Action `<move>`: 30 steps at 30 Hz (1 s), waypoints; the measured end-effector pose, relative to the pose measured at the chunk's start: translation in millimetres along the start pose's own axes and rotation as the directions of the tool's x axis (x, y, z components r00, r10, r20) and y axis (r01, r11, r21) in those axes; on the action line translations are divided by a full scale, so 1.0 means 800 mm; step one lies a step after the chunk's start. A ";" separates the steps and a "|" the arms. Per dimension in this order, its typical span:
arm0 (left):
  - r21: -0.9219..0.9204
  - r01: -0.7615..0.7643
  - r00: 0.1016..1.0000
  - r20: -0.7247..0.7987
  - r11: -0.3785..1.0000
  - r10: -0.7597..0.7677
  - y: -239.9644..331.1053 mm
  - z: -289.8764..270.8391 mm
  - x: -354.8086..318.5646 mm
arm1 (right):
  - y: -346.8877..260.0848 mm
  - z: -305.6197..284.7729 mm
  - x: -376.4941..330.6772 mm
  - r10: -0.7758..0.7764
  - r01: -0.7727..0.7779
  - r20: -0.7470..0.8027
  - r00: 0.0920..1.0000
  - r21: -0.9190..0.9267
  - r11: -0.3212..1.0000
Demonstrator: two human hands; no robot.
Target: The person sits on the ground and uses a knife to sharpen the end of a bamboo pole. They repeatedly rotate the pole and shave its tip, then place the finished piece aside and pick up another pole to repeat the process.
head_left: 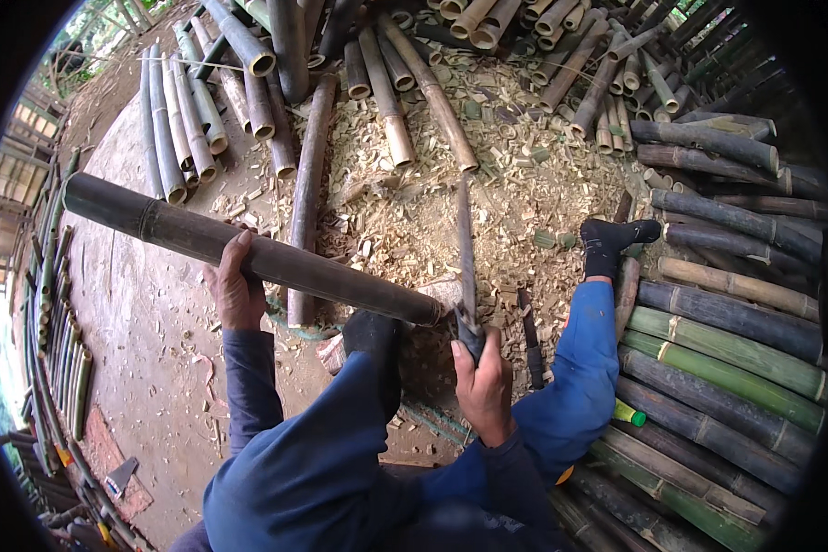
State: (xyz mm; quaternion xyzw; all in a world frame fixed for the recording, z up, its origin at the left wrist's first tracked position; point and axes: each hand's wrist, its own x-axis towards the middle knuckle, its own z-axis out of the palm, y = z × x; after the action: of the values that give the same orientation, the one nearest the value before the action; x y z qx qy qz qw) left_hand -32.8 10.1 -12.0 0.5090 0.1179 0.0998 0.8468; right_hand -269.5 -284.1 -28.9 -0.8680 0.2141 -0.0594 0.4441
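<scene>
Our left hand [236,293] has its grip clenched over a long dark bamboo pole [248,248], fingers curled across the top of it about midway along. That pole slants from upper left down toward our knees, its cut end resting near a chopping block [446,293] half hidden behind it. Our right hand [481,385] is clenched on the handle of a long-bladed knife [465,267], whose blade stands upright just beside the pole's lower end. We sit with blue-trousered legs spread, a black-socked foot [612,241] out to the right. Pale wood chips [432,202] cover the floor ahead, cut bamboo lengths [248,101] lie beyond, and green and dark poles [727,350] are stacked at our right.
</scene>
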 end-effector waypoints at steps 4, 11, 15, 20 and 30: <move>-0.017 -0.017 0.999 0.031 1.000 0.017 0.003 0.000 -0.001 | 0.006 0.025 0.016 0.199 -0.119 0.165 0.966 -0.400 0.909; -0.048 -0.071 0.978 -0.202 0.996 0.060 -0.001 0.020 0.003 | 0.013 0.003 0.004 0.056 -0.046 0.073 0.996 -0.134 0.990; 0.048 -0.133 0.964 -0.224 0.990 0.140 -0.005 0.026 -0.001 | 0.001 0.013 0.001 -0.112 0.115 -0.107 0.988 0.020 0.993; 0.029 -0.139 0.977 -0.157 0.990 0.142 -0.004 0.029 0.010 | 0.007 0.028 0.022 0.185 -0.139 0.080 0.980 -0.393 0.909; -0.063 -0.034 0.998 0.051 0.997 0.038 -0.004 0.009 0.012 | -0.003 0.026 0.015 0.153 -0.095 0.133 0.979 -0.365 0.926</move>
State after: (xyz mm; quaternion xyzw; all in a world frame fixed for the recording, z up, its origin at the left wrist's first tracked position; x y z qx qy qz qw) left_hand -21.7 5.5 -12.9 0.4870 0.0834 0.1054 0.8630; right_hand -251.9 -272.6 -40.5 -0.9207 0.2398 0.0778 0.2979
